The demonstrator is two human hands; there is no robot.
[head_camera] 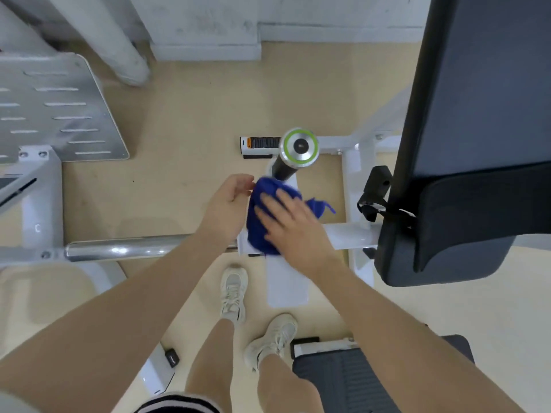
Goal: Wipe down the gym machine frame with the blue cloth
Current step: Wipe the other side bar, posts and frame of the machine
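The crumpled dark blue cloth [262, 216] is pressed onto the white painted steel frame [348, 234] of the gym machine, at the joint where the cross tube meets the upright bar, just below the black post with the chrome, green-ringed end cap [299, 147]. The right hand [293, 225] is laid flat on the cloth, fingers [269, 204] straight and spread, nothing curled round it. The left hand [231, 204] is held just beside the cloth's left edge, fingers loosely bent, nothing held; contact with the cloth cannot be told.

Risks, as judged: the cloth is only pressed, not gripped, so it could be slid off the narrow tube and dropped to the tan floor [179, 144]. A loose corner is seen hanging toward the right and could be snagged on the black strap and clip [374, 195] by the dark padded seat [477, 204]. Knuckles could be knocked on the post during a forward stroke.

An orange-and-black label [259, 143] is seen on the frame foot; its text is too blurred to be read. No brand is legible.
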